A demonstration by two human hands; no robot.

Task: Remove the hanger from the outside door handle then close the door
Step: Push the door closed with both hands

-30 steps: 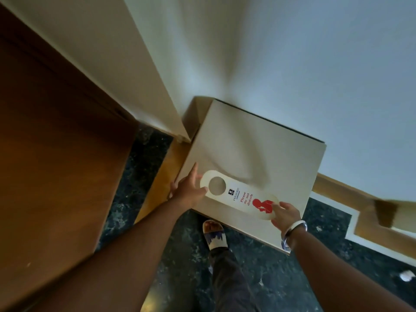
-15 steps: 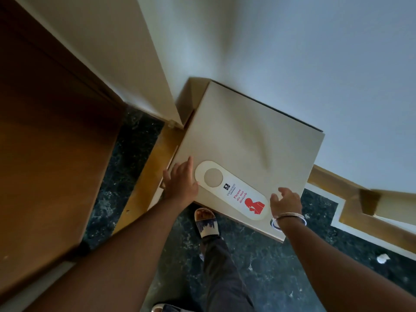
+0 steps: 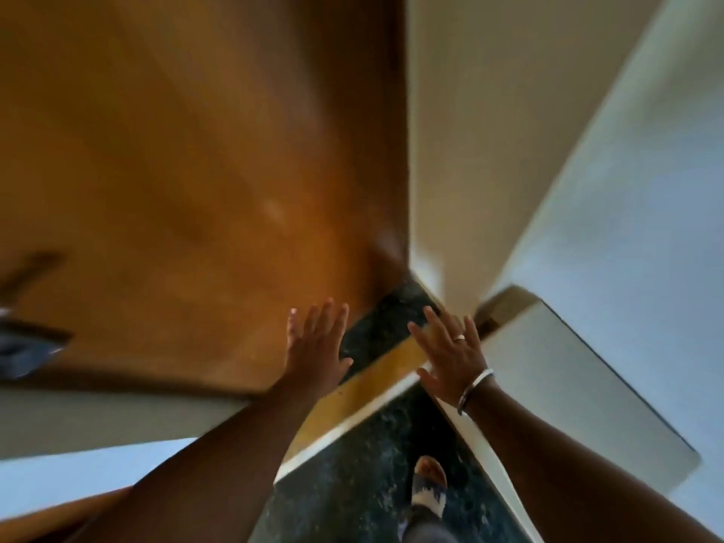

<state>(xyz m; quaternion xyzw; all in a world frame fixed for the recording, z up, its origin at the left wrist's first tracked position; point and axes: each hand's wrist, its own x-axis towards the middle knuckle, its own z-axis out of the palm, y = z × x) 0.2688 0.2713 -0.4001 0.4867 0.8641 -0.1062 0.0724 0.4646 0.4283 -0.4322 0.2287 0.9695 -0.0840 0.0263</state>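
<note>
The brown wooden door [image 3: 176,170] fills the upper left of the blurred view. My left hand [image 3: 315,348] is open with fingers spread, in front of the door's lower right part. My right hand [image 3: 450,356], with a ring and a bracelet, is also open and empty, over the wooden threshold strip [image 3: 376,380]. A dark blurred shape at the far left edge may be the door handle [image 3: 23,346]. The hanger is not in view.
A beige box-like table [image 3: 568,389] stands at the right against the white wall [image 3: 646,190]. The dark marbled floor [image 3: 352,484] lies below, with my sandalled foot [image 3: 429,487] on it. A cream door frame [image 3: 470,150] rises in the middle.
Both hands have let go of the hanger on the beige table and risen, open. The view has swung left towards the door, and the hanger has left the view.
</note>
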